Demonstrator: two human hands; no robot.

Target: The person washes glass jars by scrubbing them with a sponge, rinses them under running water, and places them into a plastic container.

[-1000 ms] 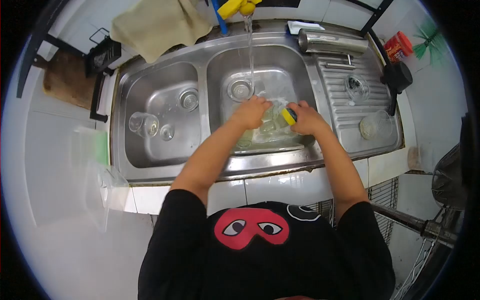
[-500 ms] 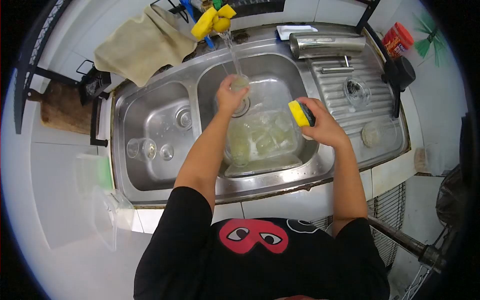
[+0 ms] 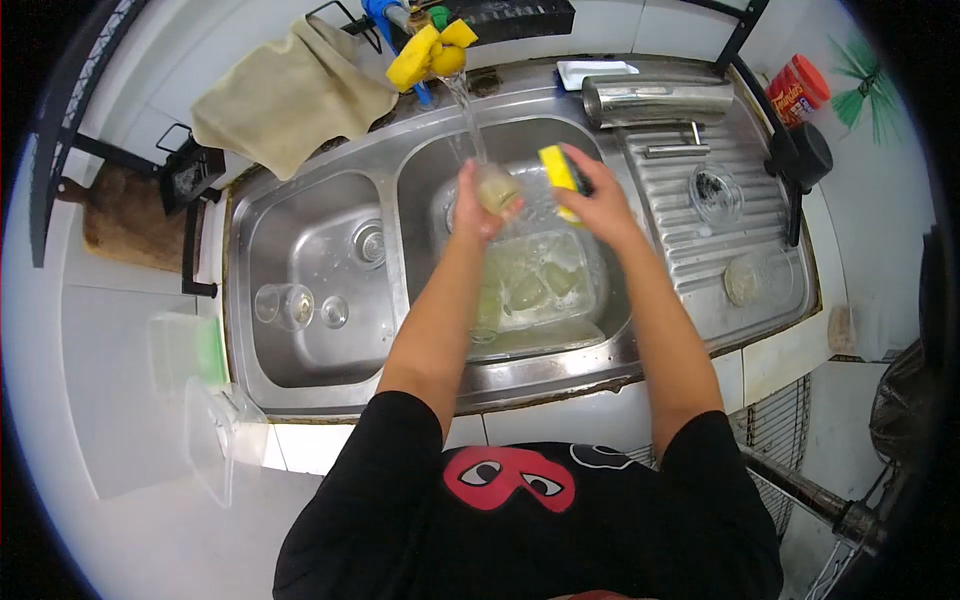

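My left hand (image 3: 473, 208) is closed around a clear drinking glass (image 3: 497, 188), held tilted over the right basin in the stream of water (image 3: 464, 108). The water falls from a tap wrapped in a yellow cloth (image 3: 430, 55). In my right hand (image 3: 603, 203) is a yellow and dark green sponge (image 3: 560, 175), a short way right of the glass and apart from it. Below both hands a clear plastic tub (image 3: 595, 283) sits in the right basin. It holds water and several clear pieces, hard to make out.
In the left basin (image 3: 300, 235) lie a glass (image 3: 295, 305) and a small round clear piece (image 3: 335, 312). The ribbed drainboard (image 3: 665, 190) bears a steel cylinder (image 3: 657, 101), a glass dish (image 3: 716, 193) and a clear container (image 3: 760, 275). A beige cloth (image 3: 290, 95) drapes behind the sink.
My right hand has moved up and left with the sponge, closer to the glass. My left hand has shifted slightly right and down with the glass, which is now tilted differently.
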